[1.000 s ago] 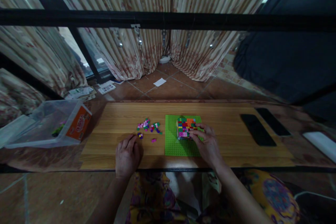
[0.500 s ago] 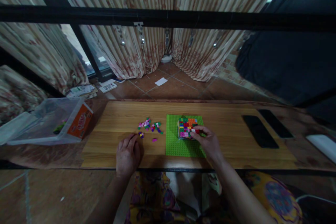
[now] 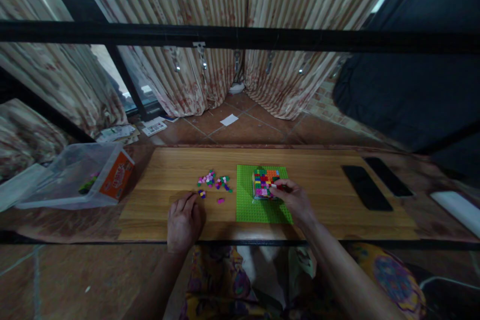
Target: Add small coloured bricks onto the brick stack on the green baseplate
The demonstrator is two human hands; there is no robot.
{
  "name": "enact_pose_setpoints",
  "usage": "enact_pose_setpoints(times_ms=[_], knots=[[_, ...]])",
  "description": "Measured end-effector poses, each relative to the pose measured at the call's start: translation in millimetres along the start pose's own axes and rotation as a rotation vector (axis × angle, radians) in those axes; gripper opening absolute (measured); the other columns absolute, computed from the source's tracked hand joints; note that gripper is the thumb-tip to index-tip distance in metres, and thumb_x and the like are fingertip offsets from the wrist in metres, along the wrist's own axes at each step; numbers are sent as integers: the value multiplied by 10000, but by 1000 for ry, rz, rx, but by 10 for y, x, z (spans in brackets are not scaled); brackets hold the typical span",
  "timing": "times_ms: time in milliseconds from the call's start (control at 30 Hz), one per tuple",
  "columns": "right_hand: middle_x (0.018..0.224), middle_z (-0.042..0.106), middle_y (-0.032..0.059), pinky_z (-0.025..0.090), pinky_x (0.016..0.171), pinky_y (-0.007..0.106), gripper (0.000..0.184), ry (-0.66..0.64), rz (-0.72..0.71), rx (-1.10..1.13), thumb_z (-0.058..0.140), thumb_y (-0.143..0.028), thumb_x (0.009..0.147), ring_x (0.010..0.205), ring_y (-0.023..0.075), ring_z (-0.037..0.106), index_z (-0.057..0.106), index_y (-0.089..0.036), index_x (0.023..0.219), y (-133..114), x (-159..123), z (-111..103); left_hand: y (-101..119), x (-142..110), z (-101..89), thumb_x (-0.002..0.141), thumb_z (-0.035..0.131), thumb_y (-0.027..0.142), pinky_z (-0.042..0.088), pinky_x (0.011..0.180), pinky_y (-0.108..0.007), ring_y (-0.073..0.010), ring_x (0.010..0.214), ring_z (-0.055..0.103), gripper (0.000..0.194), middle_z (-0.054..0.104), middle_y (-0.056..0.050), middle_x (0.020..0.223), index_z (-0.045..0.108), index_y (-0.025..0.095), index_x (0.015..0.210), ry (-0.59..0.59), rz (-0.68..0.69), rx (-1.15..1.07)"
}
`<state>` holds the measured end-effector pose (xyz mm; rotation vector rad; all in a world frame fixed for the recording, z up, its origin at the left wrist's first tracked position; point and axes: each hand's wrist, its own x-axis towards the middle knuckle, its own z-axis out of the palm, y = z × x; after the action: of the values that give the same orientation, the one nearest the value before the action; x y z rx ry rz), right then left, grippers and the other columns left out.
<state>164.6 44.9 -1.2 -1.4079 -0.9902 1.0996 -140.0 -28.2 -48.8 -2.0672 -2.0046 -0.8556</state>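
Note:
A green baseplate point(image 3: 247, 206) lies on the wooden table point(image 3: 330, 210). On its far half stands a block of many-coloured small bricks point(image 3: 264, 180). My right hand point(image 3: 294, 201) rests on the plate, its fingertips pinching a small dark red piece against the block's right side. My left hand point(image 3: 183, 221) lies flat on the table near the front edge, holding nothing, just in front of a scatter of loose pink, purple and green bricks point(image 3: 213, 181).
A clear plastic box with an orange label point(image 3: 82, 177) sits off the table's left end. Two dark phones point(image 3: 365, 187) lie at the right, a white object point(image 3: 455, 210) beyond them. A black bar point(image 3: 240, 37) crosses the view; curtains hang behind.
My right hand's fingers have shifted from the block's front edge to its right side. My left hand has stayed in place.

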Motion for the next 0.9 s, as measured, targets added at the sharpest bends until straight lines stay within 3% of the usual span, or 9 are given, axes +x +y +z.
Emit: enact_pose_setpoints(times_ms=[67, 167, 267, 333, 433, 533, 733, 900], knots=[[681, 676, 9, 467, 593, 287, 392, 25, -9, 48, 852, -427, 475, 618, 151, 593, 705, -179, 739, -40, -15, -15, 5, 3, -5, 922, 438, 234, 460, 938, -434, -269, 1031, 573, 301, 656, -117, 1164, 617, 150, 1149, -4, -4, -2], [689, 681, 18, 465, 576, 273, 352, 166, -59, 95, 816, -436, 541, 611, 142, 594, 704, -179, 753, -104, -73, -56, 15, 10, -10, 920, 438, 234, 462, 935, -443, -270, 1028, 581, 298, 658, -118, 1162, 619, 156, 1143, -12, -10, -5], [705, 686, 23, 474, 598, 266, 283, 248, -155, 44, 765, -437, 638, 640, 143, 607, 694, -184, 741, -176, -247, -46, 22, 11, -9, 922, 434, 230, 463, 936, -439, -267, 1028, 580, 296, 656, -116, 1170, 621, 155, 1139, -16, -17, -11], [762, 706, 36, 497, 655, 285, 244, 175, -220, -33, 726, -423, 709, 707, 164, 638, 702, -191, 784, -207, -435, 28, 25, 5, -6, 923, 435, 230, 462, 943, -436, -264, 1038, 576, 297, 655, -109, 1173, 620, 160, 1145, -11, -22, -16], [891, 717, 49, 506, 723, 301, 191, -108, -326, -235, 628, -373, 829, 823, 184, 657, 715, -216, 893, -181, -719, 238, 29, -7, -4, 923, 441, 232, 460, 948, -436, -263, 1050, 572, 297, 654, -102, 1176, 619, 169, 1152, -8, -38, -14], [888, 700, 47, 500, 718, 297, 191, -268, -392, -441, 535, -284, 889, 798, 178, 653, 706, -220, 945, -75, -838, 510, 36, -12, -8, 924, 443, 235, 461, 941, -434, -260, 1046, 572, 293, 651, -98, 1184, 621, 174, 1149, -14, -60, -13], [948, 681, 114, 487, 803, 366, 224, -220, -497, -798, 477, -206, 905, 875, 245, 633, 686, -171, 977, 101, -533, 981, 55, -10, -20, 924, 435, 227, 458, 943, -424, -253, 1040, 569, 298, 645, -90, 1193, 615, 186, 1157, -17, -69, -45], [973, 648, 136, 457, 822, 385, 176, -175, -540, -966, 520, -233, 895, 943, 284, 580, 677, -192, 965, 206, -336, 1177, 67, -8, -37, 919, 430, 219, 454, 944, -430, -256, 1060, 562, 309, 640, -90, 1199, 607, 189, 1171, -34, -81, -67]])
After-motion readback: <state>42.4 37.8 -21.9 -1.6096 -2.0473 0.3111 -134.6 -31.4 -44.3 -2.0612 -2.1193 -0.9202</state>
